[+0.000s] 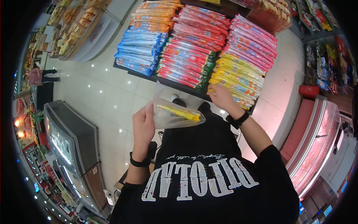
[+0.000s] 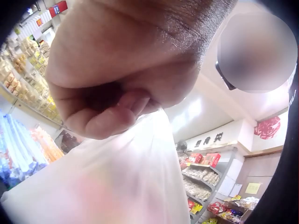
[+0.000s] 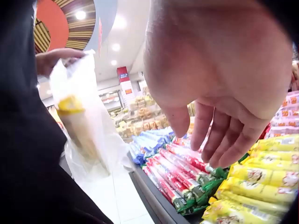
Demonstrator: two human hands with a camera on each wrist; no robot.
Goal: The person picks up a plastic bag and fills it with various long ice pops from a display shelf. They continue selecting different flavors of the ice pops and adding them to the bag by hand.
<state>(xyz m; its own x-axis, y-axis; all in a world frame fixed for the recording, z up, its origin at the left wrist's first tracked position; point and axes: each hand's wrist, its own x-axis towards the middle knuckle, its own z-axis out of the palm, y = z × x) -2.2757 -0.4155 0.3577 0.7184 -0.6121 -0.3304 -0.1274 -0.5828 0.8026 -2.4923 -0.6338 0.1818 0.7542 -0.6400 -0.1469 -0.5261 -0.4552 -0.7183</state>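
Note:
My left hand [image 1: 144,125] grips the top of a clear plastic bag [image 1: 167,121], its fingers curled on the film in the left wrist view. Inside the bag lies a yellow packet [image 1: 182,112]. My right hand [image 1: 222,98] hovers over the near edge of the yellow packets [image 1: 238,76]; in the right wrist view the hand [image 3: 219,74] has loosely bent fingers with nothing between them. Left of the yellow packets are red-and-green packets [image 1: 182,63], with blue packets [image 1: 138,48] farther left.
Orange packets [image 1: 156,16], red packets [image 1: 201,28] and pink packets [image 1: 250,43] fill the stand's far part. A glass freezer [image 1: 71,149] stands at left, a lit display case [image 1: 309,145] at right. Another person [image 1: 36,76] is at far left.

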